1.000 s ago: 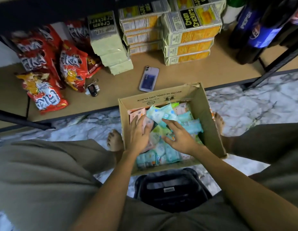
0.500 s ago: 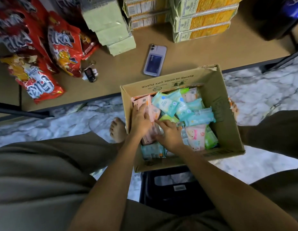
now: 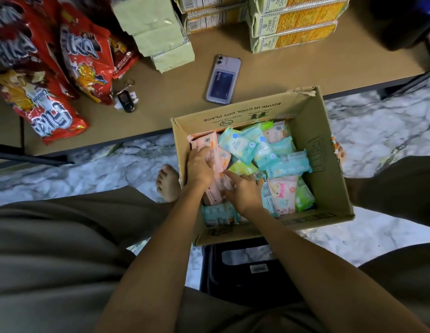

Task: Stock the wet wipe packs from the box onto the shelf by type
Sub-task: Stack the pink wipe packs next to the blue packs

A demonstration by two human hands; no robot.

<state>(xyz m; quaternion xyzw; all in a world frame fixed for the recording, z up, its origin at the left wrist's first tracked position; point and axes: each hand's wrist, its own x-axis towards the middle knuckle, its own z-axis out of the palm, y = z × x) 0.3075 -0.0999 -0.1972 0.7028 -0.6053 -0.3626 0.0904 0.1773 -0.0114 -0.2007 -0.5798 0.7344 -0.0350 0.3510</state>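
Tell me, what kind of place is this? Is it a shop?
Probably a small shop or its stockroom. A low shelf holds stacked cream cracker boxes and red snack bags, and a cardboard box full of wet wipe packs sits on the floor, waiting to be put out.

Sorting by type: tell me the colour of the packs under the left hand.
Pale pink packs, clearest in the head view.
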